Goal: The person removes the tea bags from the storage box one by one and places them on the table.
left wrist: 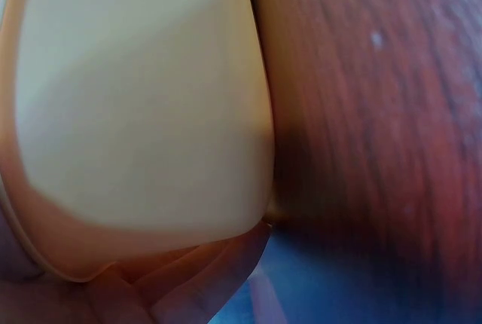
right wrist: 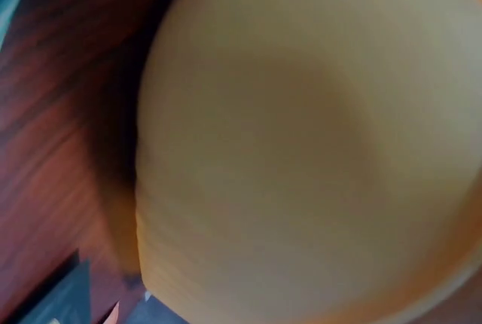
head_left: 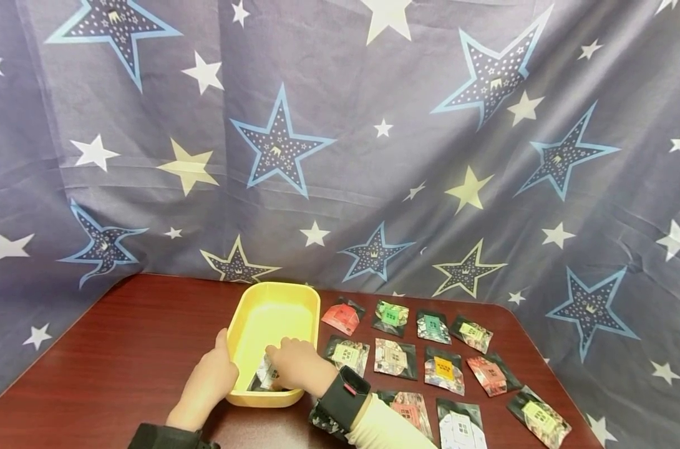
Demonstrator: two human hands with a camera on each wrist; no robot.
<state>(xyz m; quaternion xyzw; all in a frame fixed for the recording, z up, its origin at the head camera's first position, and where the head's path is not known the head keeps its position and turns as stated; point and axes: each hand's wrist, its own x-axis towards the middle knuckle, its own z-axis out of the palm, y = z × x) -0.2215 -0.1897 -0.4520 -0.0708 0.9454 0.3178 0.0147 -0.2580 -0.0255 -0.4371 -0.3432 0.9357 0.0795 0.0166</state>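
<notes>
The right hand (head_left: 295, 365) is reaching down into the yellow tray (head_left: 312, 305) near the front edge of the tabletop (head_left: 138, 337), fingers curling onto a small packet (head_left: 266, 374) lying in the tray's near end. The left hand (head_left: 213, 374) is gripping the tray's near-left rim, thumb up along the wall. The light tray could be sliding or tipping if the left hand is loosening, and the slick packet could be slipping from the fingertips. The right forearm is hovering just over packets (head_left: 407, 411) by the front edge and may be dragging them.
</notes>
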